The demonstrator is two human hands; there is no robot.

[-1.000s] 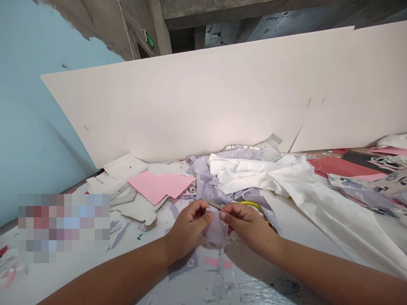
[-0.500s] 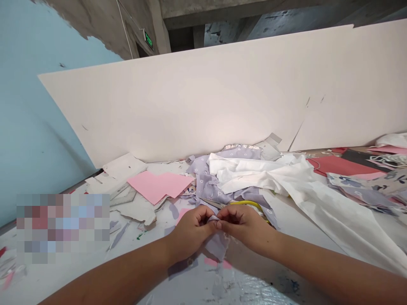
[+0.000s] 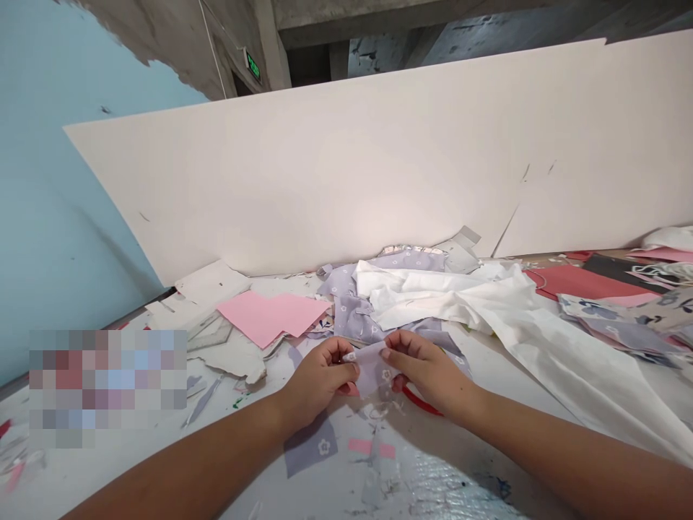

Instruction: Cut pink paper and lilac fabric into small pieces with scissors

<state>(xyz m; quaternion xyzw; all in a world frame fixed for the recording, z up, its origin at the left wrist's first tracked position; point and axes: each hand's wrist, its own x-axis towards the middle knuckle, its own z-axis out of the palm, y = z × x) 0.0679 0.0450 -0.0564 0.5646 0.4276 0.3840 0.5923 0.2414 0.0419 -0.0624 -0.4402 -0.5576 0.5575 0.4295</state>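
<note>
Between my two hands is a small piece of lavender fabric (image 3: 372,370) with white flowers, stretched fairly flat. My left hand (image 3: 323,377) pinches its left edge between thumb and fingers. The upper right corner is pinched by my right hand (image 3: 425,368). Beneath my right hand a red curved strip (image 3: 421,401) shows in part; what it belongs to is hidden. Another lavender flowered scrap (image 3: 312,448) lies on the table below my left hand. Beside it is a narrow pink strip (image 3: 371,448). My right hand mostly covers the yellow-handled scissors.
A pink paper sheet (image 3: 271,315) lies over grey cardboard pieces (image 3: 232,354) at left. Behind my hands are crumpled lavender cloth (image 3: 351,314) and a long white cloth (image 3: 530,325). Red sheets (image 3: 590,289) and fabric scraps (image 3: 644,325) lie at right. A white board (image 3: 346,173) stands behind.
My hands have moved apart, and the folded lavender fabric is now spread between them. The red strip has come into view under my right hand, and the scissors are more hidden.
</note>
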